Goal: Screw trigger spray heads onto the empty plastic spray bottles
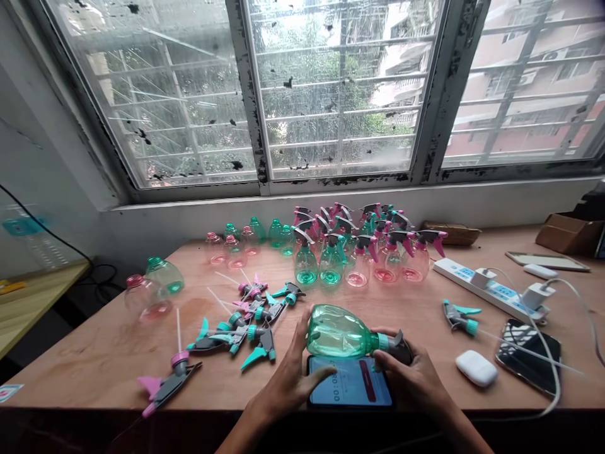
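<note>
daylight comes through barred windows (pixel 331 94) with chipped frames (pixel 249 94), above a pale wall (pixel 142 224); a brown worktop (pixel 94 359) stands below, a yellowish table (pixel 42 299) at left.

Held green bottle (pixel 336 333): see-through tinted plastic, smooth and glossy, with bright streaks of reflection
Its spray head (pixel 403 350): dark plastic
Loose spray heads (pixel 267 342): opaque moulded plastic, thin pale plastic tubes
Pink bottle (pixel 145 304): clear tinted plastic, shiny
Tabletop (pixel 236 394): wood-look, smooth, with a soft sheen
Black phone (pixel 530 360): glossy, mirror-like face
Earbud case (pixel 476 367): smooth white plastic, glossy
Power strip (pixel 501 291): smooth white plastic
Window frame (pixel 253 94): metal-looking, rough with flaking patches
Box (pixel 570 233): matt brown cardboard
</note>
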A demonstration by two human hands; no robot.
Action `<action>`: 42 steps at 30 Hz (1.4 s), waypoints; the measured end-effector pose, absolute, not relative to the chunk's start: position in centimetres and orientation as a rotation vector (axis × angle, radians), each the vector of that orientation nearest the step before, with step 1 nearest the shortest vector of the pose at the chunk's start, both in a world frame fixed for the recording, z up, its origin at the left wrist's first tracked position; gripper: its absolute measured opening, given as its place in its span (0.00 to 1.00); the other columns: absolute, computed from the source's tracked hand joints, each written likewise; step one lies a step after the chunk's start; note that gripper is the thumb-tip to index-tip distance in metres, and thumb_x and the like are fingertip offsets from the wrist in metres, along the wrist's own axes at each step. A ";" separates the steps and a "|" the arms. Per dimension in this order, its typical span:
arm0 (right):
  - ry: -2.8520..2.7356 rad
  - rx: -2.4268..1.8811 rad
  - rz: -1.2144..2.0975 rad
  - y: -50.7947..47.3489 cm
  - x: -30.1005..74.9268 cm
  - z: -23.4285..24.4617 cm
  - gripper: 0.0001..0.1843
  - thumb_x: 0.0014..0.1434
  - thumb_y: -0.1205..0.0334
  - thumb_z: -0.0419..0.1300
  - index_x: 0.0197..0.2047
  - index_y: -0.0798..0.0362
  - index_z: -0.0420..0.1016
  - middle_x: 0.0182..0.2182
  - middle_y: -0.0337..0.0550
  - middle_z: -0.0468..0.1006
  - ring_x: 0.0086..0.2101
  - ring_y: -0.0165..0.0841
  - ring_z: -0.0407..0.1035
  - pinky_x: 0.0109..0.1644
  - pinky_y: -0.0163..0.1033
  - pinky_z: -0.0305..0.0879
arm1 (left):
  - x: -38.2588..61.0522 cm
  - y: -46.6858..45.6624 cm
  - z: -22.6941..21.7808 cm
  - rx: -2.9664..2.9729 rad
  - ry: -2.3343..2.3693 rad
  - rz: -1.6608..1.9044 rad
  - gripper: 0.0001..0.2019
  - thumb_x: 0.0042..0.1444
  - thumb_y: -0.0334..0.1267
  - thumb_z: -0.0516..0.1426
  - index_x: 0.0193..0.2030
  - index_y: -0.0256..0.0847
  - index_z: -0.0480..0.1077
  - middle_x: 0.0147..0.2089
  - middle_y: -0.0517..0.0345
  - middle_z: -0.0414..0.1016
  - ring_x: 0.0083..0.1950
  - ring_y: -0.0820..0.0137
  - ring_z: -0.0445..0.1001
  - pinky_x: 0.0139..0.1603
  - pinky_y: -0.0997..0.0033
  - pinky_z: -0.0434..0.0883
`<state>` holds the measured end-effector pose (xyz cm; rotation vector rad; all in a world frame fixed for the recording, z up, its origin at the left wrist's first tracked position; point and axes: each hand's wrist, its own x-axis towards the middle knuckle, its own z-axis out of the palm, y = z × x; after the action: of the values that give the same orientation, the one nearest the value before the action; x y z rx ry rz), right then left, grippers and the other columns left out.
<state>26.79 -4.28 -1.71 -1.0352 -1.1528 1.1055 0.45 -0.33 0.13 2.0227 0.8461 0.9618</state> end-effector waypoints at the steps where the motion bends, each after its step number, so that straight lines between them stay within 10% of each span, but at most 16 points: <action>1: -1.155 -1.035 1.105 -4.3 26.7 -1.8 0.19 0.52 0.54 0.73 0.46 0.51 0.79 0.26 0.38 0.81 0.26 0.35 0.74 0.31 0.37 0.71 | 0.4 -0.4 0.2 2.001 0.844 0.961 0.50 0.61 0.46 0.62 0.76 0.54 0.29 0.79 0.51 0.37 0.77 0.50 0.41 0.75 0.45 0.46; 24: -1.149 -1.061 1.106 -4.1 27.0 -2.2 0.19 0.54 0.54 0.71 0.47 0.50 0.79 0.27 0.36 0.81 0.28 0.35 0.75 0.34 0.36 0.72 | 0.5 0.1 -0.3 2.062 0.857 1.054 0.32 0.69 0.41 0.52 0.75 0.53 0.42 0.76 0.51 0.50 0.76 0.52 0.49 0.73 0.48 0.53; 30: -1.147 -1.041 1.106 -4.1 27.0 -2.0 0.18 0.53 0.55 0.72 0.47 0.49 0.80 0.30 0.36 0.82 0.29 0.34 0.75 0.34 0.34 0.72 | 0.5 -0.5 0.5 1.983 0.899 0.943 0.52 0.56 0.45 0.67 0.76 0.48 0.35 0.76 0.45 0.51 0.76 0.48 0.48 0.73 0.47 0.53; 37: -1.121 -1.021 1.116 -4.0 26.9 -2.0 0.18 0.53 0.54 0.72 0.46 0.50 0.80 0.29 0.37 0.82 0.30 0.35 0.75 0.35 0.35 0.72 | 0.6 -0.1 -0.3 2.093 0.861 1.009 0.37 0.67 0.40 0.56 0.75 0.55 0.38 0.77 0.53 0.46 0.76 0.54 0.47 0.74 0.50 0.50; 42: -1.149 -1.042 1.106 -4.1 27.0 -2.2 0.18 0.54 0.55 0.72 0.47 0.50 0.80 0.28 0.37 0.81 0.28 0.34 0.73 0.33 0.34 0.71 | 0.5 -0.3 -0.2 2.045 0.891 0.949 0.50 0.59 0.44 0.65 0.76 0.52 0.32 0.78 0.48 0.44 0.77 0.50 0.45 0.74 0.47 0.50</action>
<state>26.96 -4.07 -2.24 -1.0416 -1.1491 1.1056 0.47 -0.29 -0.17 2.0450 0.8910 0.9492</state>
